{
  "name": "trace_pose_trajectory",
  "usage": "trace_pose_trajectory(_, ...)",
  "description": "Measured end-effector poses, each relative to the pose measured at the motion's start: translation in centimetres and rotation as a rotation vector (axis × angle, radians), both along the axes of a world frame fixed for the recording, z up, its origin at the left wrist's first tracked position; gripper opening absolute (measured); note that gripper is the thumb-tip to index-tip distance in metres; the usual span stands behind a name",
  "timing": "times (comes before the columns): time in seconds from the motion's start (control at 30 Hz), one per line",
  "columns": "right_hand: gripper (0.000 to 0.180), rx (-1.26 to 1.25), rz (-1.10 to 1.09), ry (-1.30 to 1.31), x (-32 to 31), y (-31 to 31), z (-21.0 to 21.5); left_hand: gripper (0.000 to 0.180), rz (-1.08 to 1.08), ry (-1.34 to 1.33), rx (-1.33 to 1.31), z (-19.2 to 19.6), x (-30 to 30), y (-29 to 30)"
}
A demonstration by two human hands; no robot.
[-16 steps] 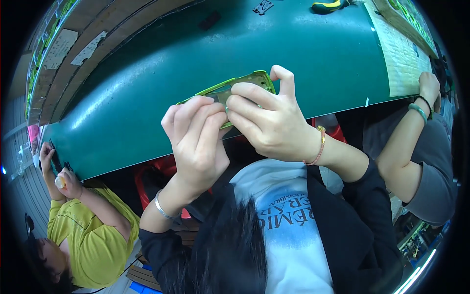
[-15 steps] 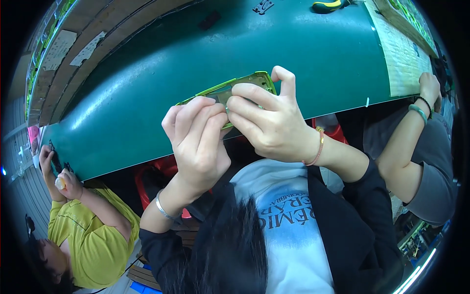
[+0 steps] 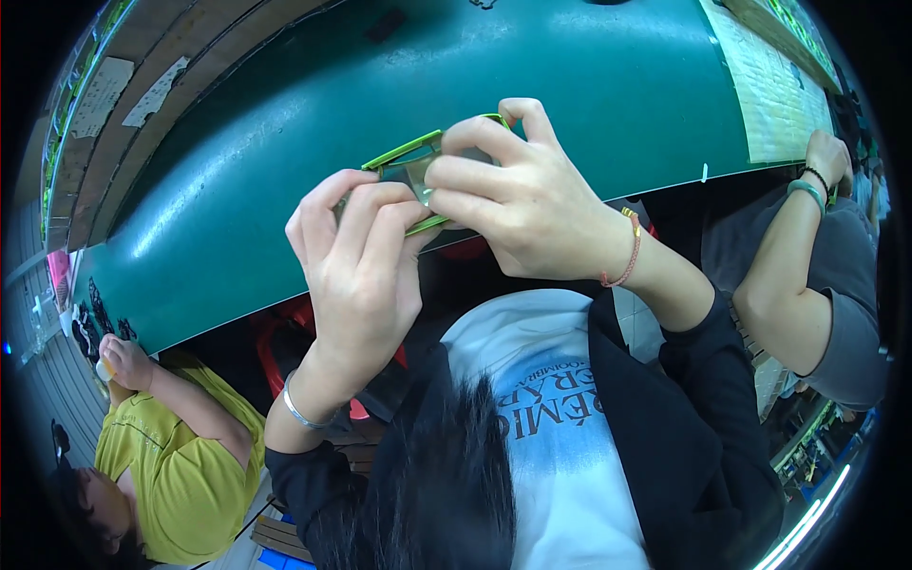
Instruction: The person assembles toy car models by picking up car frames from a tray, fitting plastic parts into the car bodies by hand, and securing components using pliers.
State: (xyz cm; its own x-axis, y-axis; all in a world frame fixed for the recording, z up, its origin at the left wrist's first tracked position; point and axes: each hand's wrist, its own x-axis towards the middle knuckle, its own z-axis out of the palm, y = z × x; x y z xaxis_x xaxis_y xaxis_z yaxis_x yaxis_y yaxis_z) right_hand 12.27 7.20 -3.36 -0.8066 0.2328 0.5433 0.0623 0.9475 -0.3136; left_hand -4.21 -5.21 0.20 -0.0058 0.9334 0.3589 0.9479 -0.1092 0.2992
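Note:
Both my hands hold up a shallow lime-green plastic casing (image 3: 407, 150) over the table's near edge. It is long and narrow, with a duller grey-green inside. My left hand (image 3: 353, 249) grips its left end, with bent fingers over the near rim. My right hand (image 3: 518, 195) is closed around the right end, its index finger hooked past the far corner and its other fingers reaching into the middle. The fingertips of the two hands almost meet over the casing. Much of the casing's inside is hidden behind my fingers, and I cannot make out any small part between them.
The casing is above a green table (image 3: 237, 180). Brown boards (image 3: 152, 90) with paper labels line the left side, and a pale sheet (image 3: 760, 85) lies at the right. A person in yellow (image 3: 190, 446) sits left; another person's arm (image 3: 793, 256) rests at the right edge.
My hands and the casing sit a little higher and further left in view. My fingers have shifted on the casing, and the left hand has drawn apart slightly from the right.

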Motion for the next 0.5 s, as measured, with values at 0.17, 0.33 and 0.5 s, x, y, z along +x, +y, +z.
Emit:
trace_pose_trajectory(0.17, 0.024, -0.114, 0.002, 0.014, -0.4, -0.8, 0.8, 0.023, -0.086, -0.036, 0.068, -0.4, -0.3, 0.2)
trace_pose_trajectory(0.33, 0.014, -0.243, -0.035, 0.045, -0.2, 0.7, 1.6, 0.018, -0.183, -0.238, -0.123, 1.8, -2.8, 1.8)
trace_pose_trajectory(0.5, 0.027, -1.114, 0.164, 0.200, 1.6, 0.9, 4.8, 0.013, 0.009, -1.268, -0.524, 4.1, -2.3, 0.0)
